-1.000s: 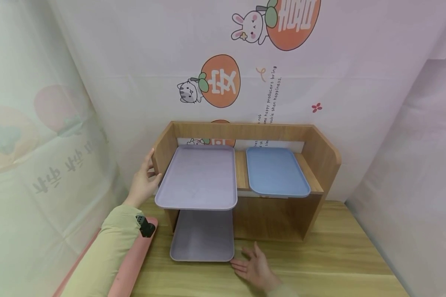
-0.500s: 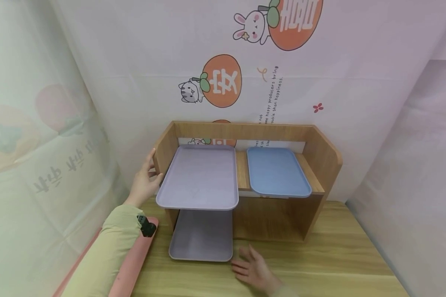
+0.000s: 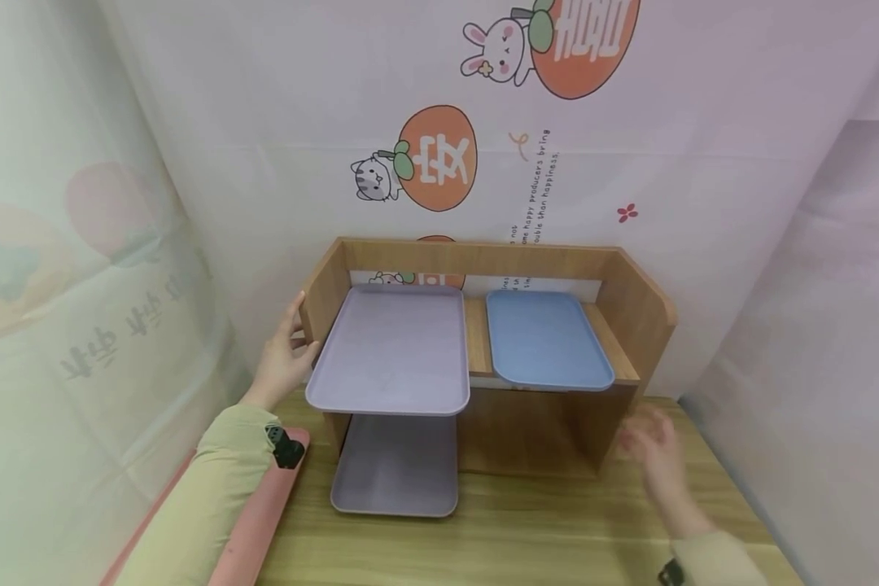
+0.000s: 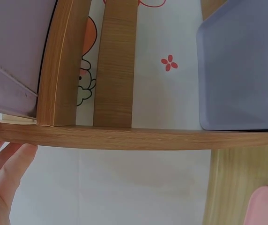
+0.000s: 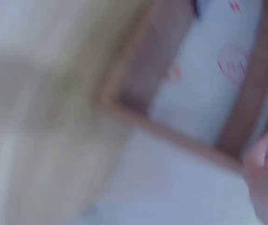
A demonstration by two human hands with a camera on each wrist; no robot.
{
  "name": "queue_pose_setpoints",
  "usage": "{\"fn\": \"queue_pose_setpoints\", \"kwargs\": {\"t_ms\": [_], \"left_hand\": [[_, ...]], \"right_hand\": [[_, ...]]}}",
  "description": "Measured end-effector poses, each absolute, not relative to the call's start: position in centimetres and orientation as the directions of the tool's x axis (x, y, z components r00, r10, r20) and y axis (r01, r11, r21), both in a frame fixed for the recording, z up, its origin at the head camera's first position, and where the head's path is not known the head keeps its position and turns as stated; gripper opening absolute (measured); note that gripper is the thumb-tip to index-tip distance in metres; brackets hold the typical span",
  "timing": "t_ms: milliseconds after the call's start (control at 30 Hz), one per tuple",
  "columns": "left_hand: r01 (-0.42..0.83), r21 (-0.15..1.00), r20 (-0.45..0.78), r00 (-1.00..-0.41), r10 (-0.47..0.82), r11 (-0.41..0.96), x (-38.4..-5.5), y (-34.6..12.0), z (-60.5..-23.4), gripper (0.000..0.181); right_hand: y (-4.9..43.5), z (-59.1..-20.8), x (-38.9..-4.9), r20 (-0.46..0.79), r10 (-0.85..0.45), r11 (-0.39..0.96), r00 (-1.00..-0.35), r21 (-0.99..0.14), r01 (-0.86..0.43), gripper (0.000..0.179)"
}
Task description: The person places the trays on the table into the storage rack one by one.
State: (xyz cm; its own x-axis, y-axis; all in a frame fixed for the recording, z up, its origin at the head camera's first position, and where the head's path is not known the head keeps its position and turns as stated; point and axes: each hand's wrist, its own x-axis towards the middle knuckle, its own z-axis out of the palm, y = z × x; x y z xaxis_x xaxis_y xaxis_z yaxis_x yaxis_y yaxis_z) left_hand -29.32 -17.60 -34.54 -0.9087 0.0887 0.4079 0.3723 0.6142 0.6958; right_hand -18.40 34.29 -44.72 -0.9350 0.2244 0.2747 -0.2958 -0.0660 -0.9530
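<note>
A two-tier wooden desktop shelf (image 3: pixel 527 259) stands on the table. My left hand (image 3: pixel 282 366) grips its left side panel (image 4: pixel 148 139), thumb on the inner face and fingers outside. On the upper board lie a lavender tray (image 3: pixel 395 350) at the left and a smaller blue tray (image 3: pixel 548 340) at the right, both jutting past the front edge. A second lavender tray (image 3: pixel 397 470) sticks out of the lower level at left. My right hand (image 3: pixel 658 456), blurred and holding nothing, is beside the shelf's lower right side, fingers loosely bent. The right wrist view is smeared by motion.
A long pink tray (image 3: pixel 258 521) lies on the table to the left, partly under my left forearm. The wood-grain tabletop (image 3: pixel 527 537) extends in front of the shelf. White printed cloth (image 3: pixel 286 163) hangs behind and at both sides.
My right hand has left the front corner of the lower lavender tray and swung right and away from me to the shelf's right side. That tray has shifted slightly left. My left hand stays put.
</note>
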Motion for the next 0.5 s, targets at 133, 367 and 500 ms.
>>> {"fn": "queue_pose_setpoints", "kwargs": {"t_ms": [133,367,500], "left_hand": [[0.365,0.695,0.403,-0.911,0.085,0.62,-29.3,-17.7,-34.4,0.086],[0.365,0.703,0.401,-0.912,0.084,0.611,-28.9,-17.6,-34.3,0.086],[0.376,0.691,0.415,-0.906,0.088,0.617,-28.8,-17.5,-34.2,0.086]], "right_hand": [[35.9,-38.0,-18.8,0.325,0.384,0.423,-0.864,-0.894,-0.149,0.059],[37.4,-32.1,-20.8,0.396,0.169,0.669,-0.902,-0.719,-0.191,0.068],[37.5,-30.8,-21.5,0.41,0.141,0.675,-0.901,-0.706,-0.216,0.064]]}}
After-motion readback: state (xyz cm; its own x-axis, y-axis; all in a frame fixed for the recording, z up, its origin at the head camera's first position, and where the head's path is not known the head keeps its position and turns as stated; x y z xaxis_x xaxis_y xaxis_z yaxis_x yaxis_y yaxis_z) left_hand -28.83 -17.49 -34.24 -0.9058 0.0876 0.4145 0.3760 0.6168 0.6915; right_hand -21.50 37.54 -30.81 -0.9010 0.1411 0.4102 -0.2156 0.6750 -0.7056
